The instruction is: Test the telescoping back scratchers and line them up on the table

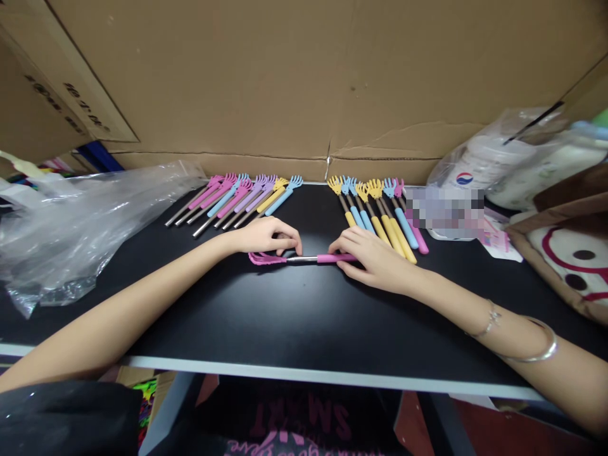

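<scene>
A pink back scratcher lies crosswise on the black tabletop, its claw head to the left, a metal rod in the middle and its handle to the right. My right hand is closed around the handle end, thumb on the near side. Just behind the claw and rod is my left hand, fingers loosely bent and apart, fingertips close to the rod; I cannot tell if they touch it. Beyond my left hand lies a row of back scratchers in pink, blue, purple and yellow. Another group of back scratchers lies behind my right hand.
Clear plastic bags spread over the table's left side. At the right stand a bagged white cup, a blurred-out item and a brown plush-like thing. A cardboard wall closes off the back.
</scene>
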Tool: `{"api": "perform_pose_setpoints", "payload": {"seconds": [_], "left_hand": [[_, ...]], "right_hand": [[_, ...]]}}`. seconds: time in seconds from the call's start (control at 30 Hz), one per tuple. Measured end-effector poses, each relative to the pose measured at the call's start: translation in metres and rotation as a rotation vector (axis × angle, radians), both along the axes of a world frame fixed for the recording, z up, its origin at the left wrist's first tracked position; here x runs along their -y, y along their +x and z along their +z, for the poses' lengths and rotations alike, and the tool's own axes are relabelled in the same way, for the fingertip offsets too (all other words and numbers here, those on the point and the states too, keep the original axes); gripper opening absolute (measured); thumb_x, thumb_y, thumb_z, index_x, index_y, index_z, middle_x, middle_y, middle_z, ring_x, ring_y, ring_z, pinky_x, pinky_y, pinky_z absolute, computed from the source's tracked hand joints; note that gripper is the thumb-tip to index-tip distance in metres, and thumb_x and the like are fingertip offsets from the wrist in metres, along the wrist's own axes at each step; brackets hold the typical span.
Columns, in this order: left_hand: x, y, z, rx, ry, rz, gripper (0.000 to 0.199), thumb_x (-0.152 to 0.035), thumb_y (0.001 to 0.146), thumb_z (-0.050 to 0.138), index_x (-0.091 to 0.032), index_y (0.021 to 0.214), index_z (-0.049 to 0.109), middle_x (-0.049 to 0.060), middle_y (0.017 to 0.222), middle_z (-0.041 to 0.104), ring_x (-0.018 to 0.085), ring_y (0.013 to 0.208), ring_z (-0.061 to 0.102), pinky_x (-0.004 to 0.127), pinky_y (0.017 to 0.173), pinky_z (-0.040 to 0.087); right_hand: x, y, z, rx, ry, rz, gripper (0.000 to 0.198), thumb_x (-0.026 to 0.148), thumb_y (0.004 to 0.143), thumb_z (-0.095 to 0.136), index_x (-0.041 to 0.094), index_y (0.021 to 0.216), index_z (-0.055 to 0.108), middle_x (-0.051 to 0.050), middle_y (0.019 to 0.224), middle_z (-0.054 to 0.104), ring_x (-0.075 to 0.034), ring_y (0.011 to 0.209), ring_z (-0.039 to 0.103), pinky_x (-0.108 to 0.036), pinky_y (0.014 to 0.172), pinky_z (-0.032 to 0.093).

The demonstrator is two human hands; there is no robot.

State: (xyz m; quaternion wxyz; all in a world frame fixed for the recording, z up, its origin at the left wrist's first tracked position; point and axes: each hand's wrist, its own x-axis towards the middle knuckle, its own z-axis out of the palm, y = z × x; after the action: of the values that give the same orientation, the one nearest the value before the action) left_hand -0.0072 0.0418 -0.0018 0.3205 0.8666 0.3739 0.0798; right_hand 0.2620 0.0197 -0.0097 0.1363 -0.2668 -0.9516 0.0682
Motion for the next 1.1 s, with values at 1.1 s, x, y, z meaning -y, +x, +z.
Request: {"api": "perform_pose_setpoints", "payload": {"seconds": [1.1], "left_hand": [[0.007, -0.003, 0.024, 0.02, -0.278, -0.121, 0.048, -0.049, 0.096, 0.029, -0.018, 0.117, 0.058, 0.003, 0.082, 0.068, 0.012, 0.073, 0.055, 0.02, 0.067, 0.04]], "right_hand": [[-0.003, 0.007, 0.003, -0.054, 0.121, -0.093, 0.02, 0.034, 0.094, 0.042, 0.02, 0.098, 0.055, -0.003, 0.09, 0.064, -0.013, 0.075, 0.057, -0.025, 0.065, 0.036]]}}
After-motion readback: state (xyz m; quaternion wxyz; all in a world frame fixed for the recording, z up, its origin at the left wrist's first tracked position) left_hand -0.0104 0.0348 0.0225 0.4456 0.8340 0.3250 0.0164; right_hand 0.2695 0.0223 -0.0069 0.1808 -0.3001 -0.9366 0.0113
